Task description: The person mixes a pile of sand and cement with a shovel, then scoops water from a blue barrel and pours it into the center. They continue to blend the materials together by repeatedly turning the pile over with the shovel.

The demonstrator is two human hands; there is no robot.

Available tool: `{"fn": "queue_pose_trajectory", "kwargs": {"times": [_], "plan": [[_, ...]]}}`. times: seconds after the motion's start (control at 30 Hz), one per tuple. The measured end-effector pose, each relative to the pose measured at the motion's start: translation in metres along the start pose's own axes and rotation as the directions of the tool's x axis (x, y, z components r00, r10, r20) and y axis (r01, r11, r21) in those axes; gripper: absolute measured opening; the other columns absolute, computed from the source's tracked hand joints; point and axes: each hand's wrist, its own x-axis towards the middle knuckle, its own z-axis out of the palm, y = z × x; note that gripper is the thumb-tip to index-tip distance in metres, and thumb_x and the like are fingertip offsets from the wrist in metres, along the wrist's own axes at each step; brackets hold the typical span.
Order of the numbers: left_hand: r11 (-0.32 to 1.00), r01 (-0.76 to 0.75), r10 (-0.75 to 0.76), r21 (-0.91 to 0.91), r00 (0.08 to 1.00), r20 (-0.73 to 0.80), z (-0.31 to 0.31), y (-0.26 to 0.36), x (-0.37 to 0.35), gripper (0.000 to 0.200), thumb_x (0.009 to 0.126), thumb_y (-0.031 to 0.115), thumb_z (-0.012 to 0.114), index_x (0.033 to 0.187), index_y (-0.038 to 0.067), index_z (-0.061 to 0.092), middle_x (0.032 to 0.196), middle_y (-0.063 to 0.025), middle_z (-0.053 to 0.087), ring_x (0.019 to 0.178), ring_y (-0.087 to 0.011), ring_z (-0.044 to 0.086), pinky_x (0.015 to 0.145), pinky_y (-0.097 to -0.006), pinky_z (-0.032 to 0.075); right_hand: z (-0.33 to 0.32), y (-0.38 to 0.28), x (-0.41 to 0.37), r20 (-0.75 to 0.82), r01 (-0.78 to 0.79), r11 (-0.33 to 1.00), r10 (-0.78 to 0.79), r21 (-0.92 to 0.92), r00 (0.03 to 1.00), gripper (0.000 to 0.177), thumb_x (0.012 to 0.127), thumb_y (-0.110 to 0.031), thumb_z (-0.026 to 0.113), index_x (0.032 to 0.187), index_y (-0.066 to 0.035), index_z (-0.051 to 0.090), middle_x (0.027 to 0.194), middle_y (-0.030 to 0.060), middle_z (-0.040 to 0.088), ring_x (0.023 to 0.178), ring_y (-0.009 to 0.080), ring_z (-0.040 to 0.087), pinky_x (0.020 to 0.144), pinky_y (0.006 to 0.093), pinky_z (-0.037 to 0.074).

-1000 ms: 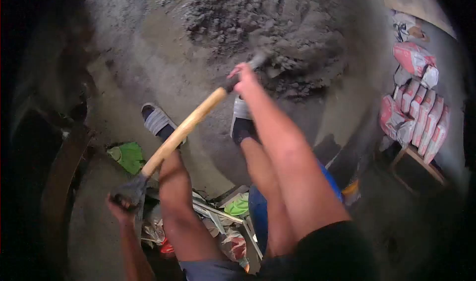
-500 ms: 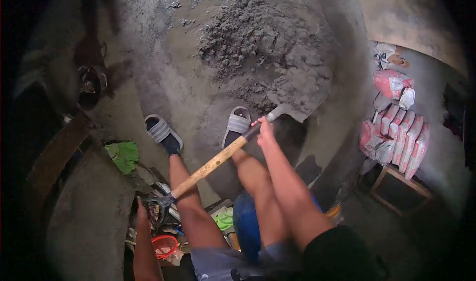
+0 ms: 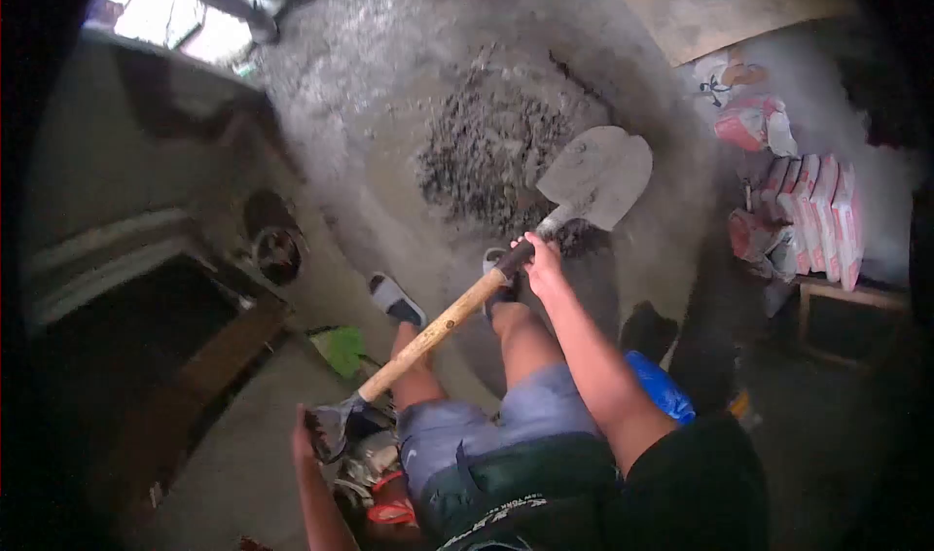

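A shovel (image 3: 435, 332) with a pale wooden shaft slants across my legs. My right hand (image 3: 541, 262) is closed round the dark sleeve where the shaft meets the metal. At the lower left, my left hand (image 3: 305, 436) is on the end handle, its fingers partly hidden by the grip. The grey blade (image 3: 601, 174) is raised over the right side of a heap of wet cement mix (image 3: 486, 152), its broad face showing with only a thin grey coating. Dark lumps lie just under the blade's near edge.
Stacked cement bags (image 3: 815, 215) stand at the right by a wooden frame (image 3: 851, 298). Closer in are a blue container (image 3: 660, 388), a green cloth (image 3: 341, 350) and a red basket (image 3: 391, 500). A bucket (image 3: 278, 255) sits left; another person's legs (image 3: 255, 6) show at the far left.
The blade has come up from the heap, and its face, covered with mix before, now shows. Both hands keep their places on the shovel. The view has shifted, with my torso now visible.
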Motion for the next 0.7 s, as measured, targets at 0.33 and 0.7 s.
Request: {"fn": "queue_pose_trajectory", "kwargs": {"times": [0.33, 0.7], "plan": [[-0.051, -0.893, 0.838, 0.447, 0.205, 0.506, 0.136, 0.294, -0.481, 0.053, 0.055, 0.025, 0.086, 0.094, -0.002, 0.063, 0.069, -0.0082, 0.062, 0.073, -0.0192, 0.065, 0.07, -0.0308, 0.051, -0.027, -0.117, -0.115, 0.431, -0.06, 0.997, 0.032, 0.052, 0.902, 0.064, 0.091, -0.051, 0.052, 0.127, 0.001, 0.045, 0.124, 0.0155, 0.056, 0.114, 0.0256, 0.055, 0.093, 0.0378, 0.047], [-0.724, -0.678, -0.012, -0.126, -0.171, 0.985, 0.3, 0.15, -0.332, 0.035, 0.078, 0.032, 0.059, 0.102, 0.008, 0.055, 0.073, -0.0135, 0.064, 0.066, -0.033, 0.065, 0.058, -0.0469, 0.051, -0.372, 0.088, -0.47, -0.474, 0.068, 0.969, -0.176, -0.237, 0.863, 0.026, 0.089, -0.029, 0.061, 0.102, -0.006, 0.062, 0.083, 0.0058, 0.064, 0.067, 0.0102, 0.058, 0.055, 0.0224, 0.044]]}}
